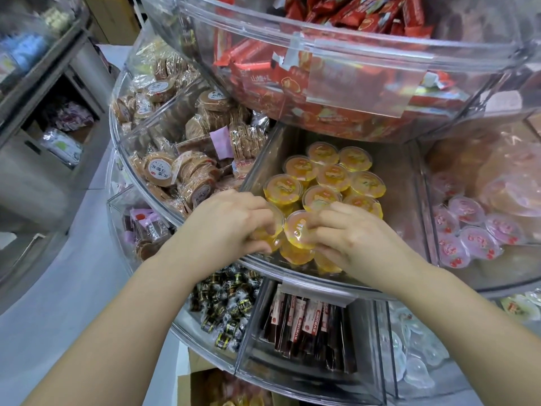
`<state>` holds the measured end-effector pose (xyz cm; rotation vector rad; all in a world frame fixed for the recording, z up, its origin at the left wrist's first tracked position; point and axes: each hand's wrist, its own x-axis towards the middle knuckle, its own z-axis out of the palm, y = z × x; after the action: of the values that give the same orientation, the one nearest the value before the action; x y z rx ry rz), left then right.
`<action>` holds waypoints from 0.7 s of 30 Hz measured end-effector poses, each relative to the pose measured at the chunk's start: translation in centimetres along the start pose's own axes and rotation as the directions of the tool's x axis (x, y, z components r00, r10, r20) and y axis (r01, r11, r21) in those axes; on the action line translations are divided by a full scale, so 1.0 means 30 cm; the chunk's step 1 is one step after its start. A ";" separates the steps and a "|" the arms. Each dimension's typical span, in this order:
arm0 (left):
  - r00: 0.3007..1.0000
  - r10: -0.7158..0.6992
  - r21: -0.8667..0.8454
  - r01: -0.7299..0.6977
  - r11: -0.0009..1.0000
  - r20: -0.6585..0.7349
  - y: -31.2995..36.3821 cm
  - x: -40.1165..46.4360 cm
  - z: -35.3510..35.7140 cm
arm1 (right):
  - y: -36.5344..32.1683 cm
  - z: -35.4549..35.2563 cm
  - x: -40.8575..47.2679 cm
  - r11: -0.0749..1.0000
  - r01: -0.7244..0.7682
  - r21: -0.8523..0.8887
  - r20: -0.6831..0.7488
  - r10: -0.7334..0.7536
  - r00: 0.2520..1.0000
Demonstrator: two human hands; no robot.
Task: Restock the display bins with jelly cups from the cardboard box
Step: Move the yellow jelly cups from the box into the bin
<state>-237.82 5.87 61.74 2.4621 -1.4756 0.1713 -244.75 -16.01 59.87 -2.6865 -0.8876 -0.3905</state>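
Several yellow jelly cups (333,177) sit in a clear middle-tier display bin (404,200). Both hands are over the bin's front edge. My left hand (228,224) is closed around yellow jelly cups (263,232) at the front left of the pile. My right hand (354,238) grips more yellow cups (298,230) beside them; the two hands nearly touch. Fingers hide how many cups each hand holds. The cardboard box (199,379) shows at the bottom, below the lowest tier, with yellow cups inside.
Round tiered clear display: red wrapped candy (322,83) above, wrapped brown discs (187,159) in the left bin, pink jelly cups (474,230) in the right bin. Below are dark wrapped sweets (228,309) and stick packs (310,320). A grey shelf unit (44,118) stands left.
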 end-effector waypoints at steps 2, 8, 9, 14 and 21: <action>0.999 -0.040 -0.070 0.039 0.997 -0.012 0.011 -0.002 0.002 | 0.011 -0.010 -0.016 1.000 -0.003 -0.001 -0.005 0.003 1.000; 0.996 -0.086 -0.125 0.088 0.988 0.021 0.032 0.012 0.026 | 0.013 -0.009 -0.039 1.000 -0.030 0.009 0.011 0.030 0.999; 0.995 -0.092 -0.129 0.094 0.987 0.027 0.031 0.013 0.027 | 0.010 -0.003 -0.037 0.999 -0.032 0.016 0.009 0.031 0.999; 0.996 -0.084 -0.131 0.081 0.988 -0.014 0.030 0.014 0.029 | 0.013 0.006 -0.033 0.993 -0.057 0.105 0.007 0.056 0.998; 0.994 -0.094 -0.133 0.086 0.987 -0.053 0.029 0.004 0.047 | 0.024 0.005 -0.039 0.988 -0.078 0.136 0.021 0.076 0.997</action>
<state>-238.57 4.98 60.55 2.3925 -1.3058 0.1243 -245.19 -17.12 59.20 -2.5914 -0.7822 -0.2812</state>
